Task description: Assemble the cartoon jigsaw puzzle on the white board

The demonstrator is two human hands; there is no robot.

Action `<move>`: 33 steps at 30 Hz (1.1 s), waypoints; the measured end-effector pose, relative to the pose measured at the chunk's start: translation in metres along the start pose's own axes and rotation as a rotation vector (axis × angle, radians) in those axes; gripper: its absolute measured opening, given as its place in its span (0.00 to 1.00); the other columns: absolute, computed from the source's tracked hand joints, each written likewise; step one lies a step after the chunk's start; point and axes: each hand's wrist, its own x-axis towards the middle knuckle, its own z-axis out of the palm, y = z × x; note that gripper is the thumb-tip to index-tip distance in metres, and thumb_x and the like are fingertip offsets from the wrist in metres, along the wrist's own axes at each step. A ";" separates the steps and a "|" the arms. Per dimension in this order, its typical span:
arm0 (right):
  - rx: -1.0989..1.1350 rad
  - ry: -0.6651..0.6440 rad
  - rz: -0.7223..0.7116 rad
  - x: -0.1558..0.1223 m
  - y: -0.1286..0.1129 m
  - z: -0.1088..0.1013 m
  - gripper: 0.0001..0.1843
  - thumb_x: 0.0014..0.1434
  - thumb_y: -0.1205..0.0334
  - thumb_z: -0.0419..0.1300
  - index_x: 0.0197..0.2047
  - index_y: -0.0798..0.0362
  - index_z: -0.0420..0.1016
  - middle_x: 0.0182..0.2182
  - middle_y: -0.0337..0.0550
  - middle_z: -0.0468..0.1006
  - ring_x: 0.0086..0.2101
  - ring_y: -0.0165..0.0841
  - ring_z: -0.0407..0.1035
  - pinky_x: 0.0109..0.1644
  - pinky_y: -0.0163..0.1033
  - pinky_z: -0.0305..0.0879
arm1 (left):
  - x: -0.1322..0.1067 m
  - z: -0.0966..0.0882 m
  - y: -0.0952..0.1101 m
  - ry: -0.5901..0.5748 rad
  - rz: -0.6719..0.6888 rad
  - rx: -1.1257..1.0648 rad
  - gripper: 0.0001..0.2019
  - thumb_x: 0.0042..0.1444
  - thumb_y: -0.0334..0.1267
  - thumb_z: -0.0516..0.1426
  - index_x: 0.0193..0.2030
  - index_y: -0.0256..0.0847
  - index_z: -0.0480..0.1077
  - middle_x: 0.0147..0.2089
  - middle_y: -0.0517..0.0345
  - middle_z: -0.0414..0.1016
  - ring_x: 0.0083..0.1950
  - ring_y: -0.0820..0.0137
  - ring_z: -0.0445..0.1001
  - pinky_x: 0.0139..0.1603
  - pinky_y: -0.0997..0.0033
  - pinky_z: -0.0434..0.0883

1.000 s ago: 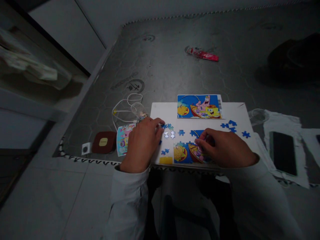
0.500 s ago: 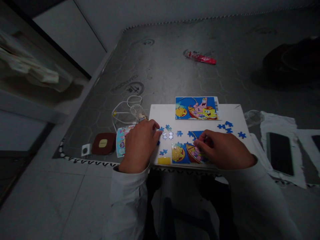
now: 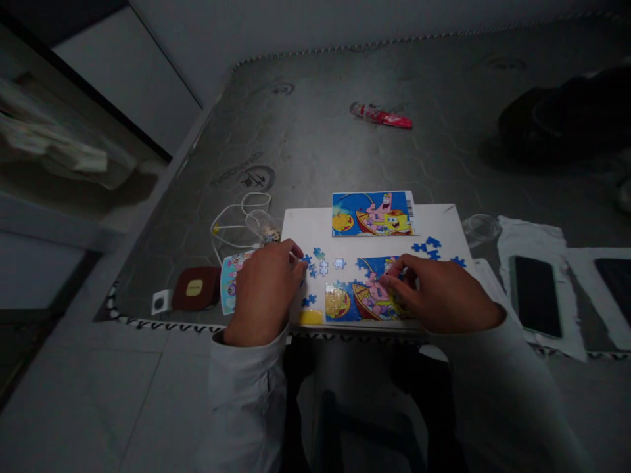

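Note:
A white board (image 3: 444, 226) lies on a grey mattress and carries a partly built cartoon jigsaw (image 3: 362, 299) at its near edge. A printed reference picture (image 3: 372, 213) lies at the board's far edge. My left hand (image 3: 263, 292) rests curled at the board's left side, its fingertips touching loose blue pieces (image 3: 320, 266). My right hand (image 3: 441, 292) lies on the jigsaw's right part with thumb and fingers pinched together over it; whether a piece is in them is hidden. More loose blue pieces (image 3: 431, 248) lie at the board's right.
Left of the board lie a white cable (image 3: 231, 220), a brown round-cornered case (image 3: 193, 289), a small white cube (image 3: 159, 302) and a colourful card (image 3: 229, 282). A dark phone (image 3: 535, 295) lies on white cloth at right. A red wrapper (image 3: 382, 117) lies further back.
The view has shifted slightly, so everything sits a little further left. My right hand's fingers have worked a little over the jigsaw's right part; my left hand stays by the loose pieces.

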 end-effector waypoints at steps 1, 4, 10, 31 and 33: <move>0.004 0.000 0.000 0.000 0.001 0.000 0.12 0.63 0.49 0.57 0.37 0.47 0.76 0.26 0.36 0.78 0.25 0.33 0.68 0.31 0.40 0.51 | 0.000 0.000 0.001 0.001 -0.003 0.005 0.07 0.60 0.39 0.60 0.44 0.45 0.76 0.43 0.56 0.82 0.44 0.58 0.78 0.41 0.62 0.68; 0.015 -0.006 0.011 -0.001 0.004 -0.002 0.12 0.63 0.50 0.57 0.37 0.47 0.76 0.26 0.36 0.78 0.25 0.33 0.68 0.31 0.40 0.51 | 0.001 0.001 0.005 0.017 -0.012 0.029 0.07 0.60 0.40 0.59 0.44 0.44 0.76 0.43 0.55 0.82 0.44 0.57 0.78 0.42 0.61 0.69; 0.035 0.016 0.003 -0.004 0.010 -0.004 0.12 0.64 0.49 0.57 0.37 0.48 0.76 0.27 0.36 0.79 0.26 0.33 0.69 0.32 0.40 0.52 | 0.000 -0.001 0.012 0.008 -0.012 0.056 0.09 0.62 0.39 0.56 0.45 0.43 0.76 0.44 0.51 0.82 0.43 0.56 0.78 0.41 0.60 0.70; 0.015 0.029 -0.047 0.004 -0.001 0.005 0.12 0.62 0.49 0.58 0.35 0.48 0.75 0.25 0.36 0.77 0.24 0.32 0.67 0.30 0.39 0.51 | 0.001 0.000 0.000 0.022 0.011 0.016 0.08 0.60 0.39 0.57 0.46 0.44 0.73 0.45 0.52 0.81 0.45 0.55 0.78 0.42 0.59 0.69; 0.013 0.009 -0.044 0.005 -0.004 0.006 0.12 0.63 0.50 0.57 0.36 0.48 0.75 0.26 0.36 0.78 0.25 0.32 0.68 0.30 0.39 0.51 | 0.000 0.000 -0.002 0.023 0.023 0.013 0.08 0.61 0.39 0.57 0.45 0.44 0.73 0.45 0.51 0.81 0.44 0.56 0.78 0.42 0.59 0.69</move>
